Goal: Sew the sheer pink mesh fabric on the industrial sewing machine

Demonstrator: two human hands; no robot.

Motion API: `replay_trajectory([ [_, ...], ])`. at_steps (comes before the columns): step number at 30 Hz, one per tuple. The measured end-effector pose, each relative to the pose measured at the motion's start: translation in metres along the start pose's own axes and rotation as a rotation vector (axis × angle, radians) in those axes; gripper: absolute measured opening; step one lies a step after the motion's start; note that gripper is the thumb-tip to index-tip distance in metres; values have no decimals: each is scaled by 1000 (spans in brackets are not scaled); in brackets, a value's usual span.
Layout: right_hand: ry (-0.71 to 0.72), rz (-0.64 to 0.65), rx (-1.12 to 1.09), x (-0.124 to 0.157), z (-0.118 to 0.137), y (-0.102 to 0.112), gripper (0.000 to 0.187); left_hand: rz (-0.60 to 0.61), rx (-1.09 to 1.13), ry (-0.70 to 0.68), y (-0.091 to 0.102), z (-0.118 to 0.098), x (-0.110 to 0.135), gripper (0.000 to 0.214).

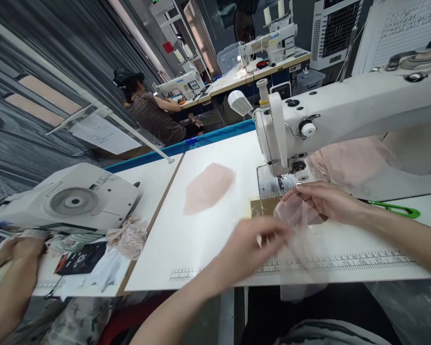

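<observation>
A thin, see-through pale pink fabric piece [292, 211] is pinched in my right hand [332, 201], just in front of the needle of the white sewing machine [330, 108]. Its lower part hangs down past the table's front edge. My left hand [253, 244] is beside the fabric, above the white tabletop; motion smears its fingers, so whether they grip the cloth is unclear. Behind my fingers lies the machine's metal needle plate [267, 182]. Another flat pink piece [210, 188] lies to the left on the table.
Green-handled snips [397, 208] lie right of my right hand. More pink fabric [348, 160] sits under the machine arm. A printed ruler [187, 274] runs along the front edge. At left, a co-worker's hands [25, 247] are by another machine [79, 194]; a person [153, 112] sits farther back.
</observation>
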State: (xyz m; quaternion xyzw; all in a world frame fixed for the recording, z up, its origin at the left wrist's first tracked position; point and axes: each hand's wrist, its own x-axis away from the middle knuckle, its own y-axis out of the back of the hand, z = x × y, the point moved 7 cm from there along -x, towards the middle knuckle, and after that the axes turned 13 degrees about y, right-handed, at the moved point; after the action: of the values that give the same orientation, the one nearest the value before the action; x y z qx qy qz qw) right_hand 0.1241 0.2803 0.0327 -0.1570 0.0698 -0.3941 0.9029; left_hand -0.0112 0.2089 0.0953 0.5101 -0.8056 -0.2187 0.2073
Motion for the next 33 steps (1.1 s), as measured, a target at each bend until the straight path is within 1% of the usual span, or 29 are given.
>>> replay_trajectory([
  [1, 2, 6, -1, 1, 1, -1, 43, -138, 51, 51, 17, 11, -9, 16],
  [2, 4, 12, -7, 1, 1, -2, 41, -210, 89, 83, 27, 20, -18, 17],
  [3, 7, 17, -14, 2, 2, -3, 39, -190, 149, 102, 30, 28, -27, 23],
  [5, 4, 41, -31, 3, 3, -4, 37, -5, 271, 154, 21, 39, -45, 34],
  [7, -6, 79, -50, 4, 3, -6, 36, 172, 350, 208, 8, 44, -57, 40],
  [8, -3, 97, -57, 4, 4, -7, 36, 226, 369, 229, 3, 44, -61, 41],
  [11, 9, 127, -40, 5, 5, -7, 35, 309, 369, 268, -1, 44, -66, 39],
  [13, 4, 133, -3, 5, 5, -5, 35, 406, 331, 347, 0, 51, -63, 38],
  [15, 16, 135, 26, 6, 6, -2, 34, 558, 309, 464, 1, 62, -51, 37],
  [16, 33, 136, 40, 6, 6, -1, 30, 623, 326, 507, 3, 67, -42, 35],
  [17, 48, 137, 61, 7, 7, 0, 25, 651, 362, 526, 8, 72, -34, 33],
  [18, 50, 146, 93, 8, 6, 1, 22, 636, 414, 521, 14, 76, -27, 31],
  [20, 30, 176, 177, 11, 3, -2, 23, 505, 534, 476, 31, 85, -11, 36],
  [22, 13, 214, 258, 13, -1, -12, 32, 344, 634, 435, 46, 94, 7, 48],
  [24, 27, 240, 332, 12, -3, -27, 45, 194, 699, 406, 61, 103, 25, 54],
  [26, 45, 239, 417, 3, -3, -45, 55, 10, 741, 365, 84, 110, 37, 51],
  [28, 97, 212, 477, -18, 1, -64, 62, -206, 763, 308, 119, 116, 42, 43],
  [30, 186, 193, 490, -52, 9, -85, 68, -397, 764, 253, 161, 123, 39, 37],
  [31, 244, 164, 478, -73, 14, -93, 70, -466, 754, 235, 181, 128, 33, 35],
  [33, 322, 59, 464, -119, 22, -100, 74, -555, 719, 227, 217, 140, 17, 32],
])
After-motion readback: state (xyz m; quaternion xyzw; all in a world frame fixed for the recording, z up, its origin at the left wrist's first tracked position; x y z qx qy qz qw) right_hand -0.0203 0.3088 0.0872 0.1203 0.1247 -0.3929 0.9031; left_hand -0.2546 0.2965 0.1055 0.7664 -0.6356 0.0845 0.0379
